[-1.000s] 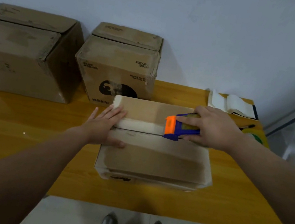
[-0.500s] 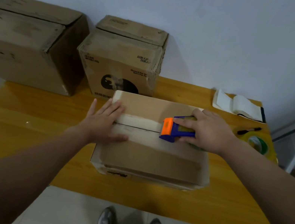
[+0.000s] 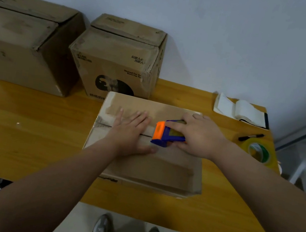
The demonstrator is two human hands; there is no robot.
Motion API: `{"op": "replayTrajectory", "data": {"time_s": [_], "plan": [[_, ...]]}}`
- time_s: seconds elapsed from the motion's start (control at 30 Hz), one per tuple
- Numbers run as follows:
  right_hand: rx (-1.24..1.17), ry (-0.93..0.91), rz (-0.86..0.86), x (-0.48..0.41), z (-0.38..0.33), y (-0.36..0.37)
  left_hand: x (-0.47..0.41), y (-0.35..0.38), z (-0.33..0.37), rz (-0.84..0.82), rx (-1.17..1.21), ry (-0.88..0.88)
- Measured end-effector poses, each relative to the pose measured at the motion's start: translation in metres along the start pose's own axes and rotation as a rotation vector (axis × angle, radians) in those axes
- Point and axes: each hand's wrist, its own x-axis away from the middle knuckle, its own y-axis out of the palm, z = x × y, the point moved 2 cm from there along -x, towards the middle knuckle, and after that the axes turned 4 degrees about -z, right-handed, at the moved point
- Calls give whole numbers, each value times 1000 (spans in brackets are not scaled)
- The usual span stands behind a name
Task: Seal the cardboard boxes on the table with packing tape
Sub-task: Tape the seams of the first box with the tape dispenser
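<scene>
A flat cardboard box [image 3: 170, 166] lies on the yellow wooden table [image 3: 28, 134] in front of me, its two top flaps closed along a middle seam. My left hand [image 3: 132, 130] presses flat on the flaps, fingers straight, over the seam's left part. My right hand [image 3: 199, 136] grips an orange and blue tape dispenser [image 3: 162, 134], which sits on the seam just right of my left hand. Two bigger cardboard boxes stand at the back: one [image 3: 24, 42] far left, one with a black round print [image 3: 116, 62] right behind the flat box.
An open white notebook [image 3: 239, 110] lies at the table's back right. A black marker [image 3: 250, 137] and a clear tape roll with a green core [image 3: 258, 152] sit near the right edge. My shoes [image 3: 125, 231] show on the floor below the front edge.
The dispenser and my right hand have slid left along the seam, closer to my left hand. My left hand stays pressed on the flaps. The view has shifted a little.
</scene>
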Motion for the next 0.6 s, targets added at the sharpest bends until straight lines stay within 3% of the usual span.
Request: {"op": "replayTrajectory", "data": {"time_s": [0.2,0.33,0.6], "plan": [[-53,-43,55,25,32,-19,-2,0,-5,-63,-28,-8],[-91,60,43,75,85,-5,-1,1,-3,-84,-54,-1],[-97,60,37,82,87,29,-1,-2,-3,-113,-39,-14]]}}
